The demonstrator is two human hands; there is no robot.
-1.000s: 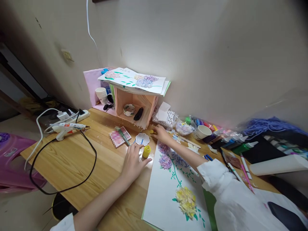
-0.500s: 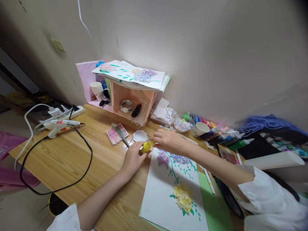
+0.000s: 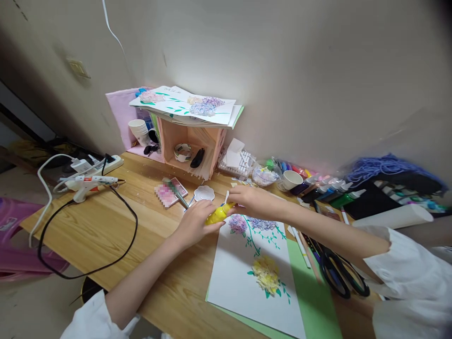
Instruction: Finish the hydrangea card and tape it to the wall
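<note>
My left hand (image 3: 194, 223) is closed around a yellow paint bottle (image 3: 216, 215), which lies tilted with its top toward the right. The fingers of my right hand (image 3: 250, 201) close on the bottle's top end; a small white tip (image 3: 227, 196) sticks up beside them. Just behind the bottle is a white scalloped palette dish (image 3: 204, 193). Below my right hand lies a white sheet (image 3: 233, 278) with purple, blue and yellow textured flowers and green painted stems, on top of green paper (image 3: 314, 292).
A glue gun (image 3: 86, 186) with a looping black cord lies left. Behind stand a pink shelf box (image 3: 162, 141), paper cups (image 3: 139, 132) and a white paper cup (image 3: 291, 180). Several paint bottles (image 3: 328, 190), scissors (image 3: 341, 273) and a white roll (image 3: 391, 217) are on the right.
The yellow bottle has tipped over toward the right. My right hand has come against its top, where a small gap showed before. The view has shifted slightly.
</note>
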